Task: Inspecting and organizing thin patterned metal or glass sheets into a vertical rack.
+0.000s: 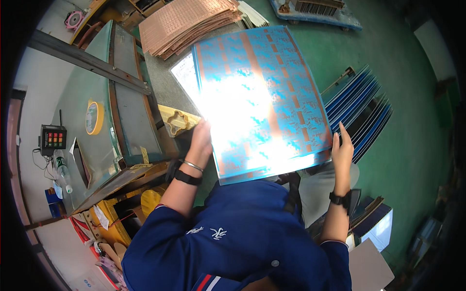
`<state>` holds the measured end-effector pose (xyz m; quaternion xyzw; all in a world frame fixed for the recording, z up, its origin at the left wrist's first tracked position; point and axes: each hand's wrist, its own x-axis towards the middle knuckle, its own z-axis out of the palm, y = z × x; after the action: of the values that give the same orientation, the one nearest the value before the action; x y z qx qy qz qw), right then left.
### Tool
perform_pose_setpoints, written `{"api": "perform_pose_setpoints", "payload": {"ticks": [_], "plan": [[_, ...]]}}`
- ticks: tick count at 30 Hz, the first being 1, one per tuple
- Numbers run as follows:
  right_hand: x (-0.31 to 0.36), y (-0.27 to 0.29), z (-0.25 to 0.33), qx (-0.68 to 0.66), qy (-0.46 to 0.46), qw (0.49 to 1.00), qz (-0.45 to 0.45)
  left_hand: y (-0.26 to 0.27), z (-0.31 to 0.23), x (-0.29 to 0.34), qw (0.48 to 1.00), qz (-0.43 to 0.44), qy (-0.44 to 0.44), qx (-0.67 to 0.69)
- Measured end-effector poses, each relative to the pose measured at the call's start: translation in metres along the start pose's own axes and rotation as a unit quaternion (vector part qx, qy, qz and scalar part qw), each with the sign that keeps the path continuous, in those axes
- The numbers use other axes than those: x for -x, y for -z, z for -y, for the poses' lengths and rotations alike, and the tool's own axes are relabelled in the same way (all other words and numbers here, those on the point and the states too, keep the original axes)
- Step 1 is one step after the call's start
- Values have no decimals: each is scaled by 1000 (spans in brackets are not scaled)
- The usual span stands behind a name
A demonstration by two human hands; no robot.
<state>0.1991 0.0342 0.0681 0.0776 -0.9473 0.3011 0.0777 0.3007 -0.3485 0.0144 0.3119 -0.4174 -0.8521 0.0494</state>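
Observation:
I hold a large blue and copper circuit board panel [286, 97] tilted in front of my chest, with strong glare across its left half. Its lower edge looks doubled; whether a second sheet lies with it I cannot make out. My left hand [202, 138] grips the left edge, its fingers partly hidden by the panel and the glare. At the lower right edge, my right hand [342, 148] grips with the thumb side, while some of its fingers point upward. Beyond the panel, a stack of copper-coloured panels [184, 22] rests on a grey table [167, 68].
To the right, several blue panels [361, 104] stand in a rack on the green floor. A glass-topped bench [82, 145] on the left carries a yellow tape roll [94, 118], a black keypad box [52, 139] and a plastic bottle [60, 165]. A blue cart [320, 17] stands far back.

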Motion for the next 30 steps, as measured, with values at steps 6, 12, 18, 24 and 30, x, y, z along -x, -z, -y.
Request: {"api": "perform_pose_setpoints", "payload": {"ticks": [6, 12, 18, 24, 30], "plan": [[37, -43, -21, -73, -30, 996, 45, 34, -15, -4, 989, -76, -23, -128], [68, -54, -2, 11, 34, 999, -2, 26, -27, 12, 918, -139, -50, -368], [76, -46, 20, 56, 63, 996, -3, 35, -34, 14, 779, -135, -115, -601], [74, -44, 16, 37, 56, 998, -6, 18, -45, 26, 640, -120, -215, -728], [76, -47, 19, 26, 39, 999, -11, 12, -44, 29, 627, -102, -214, -742]]}}
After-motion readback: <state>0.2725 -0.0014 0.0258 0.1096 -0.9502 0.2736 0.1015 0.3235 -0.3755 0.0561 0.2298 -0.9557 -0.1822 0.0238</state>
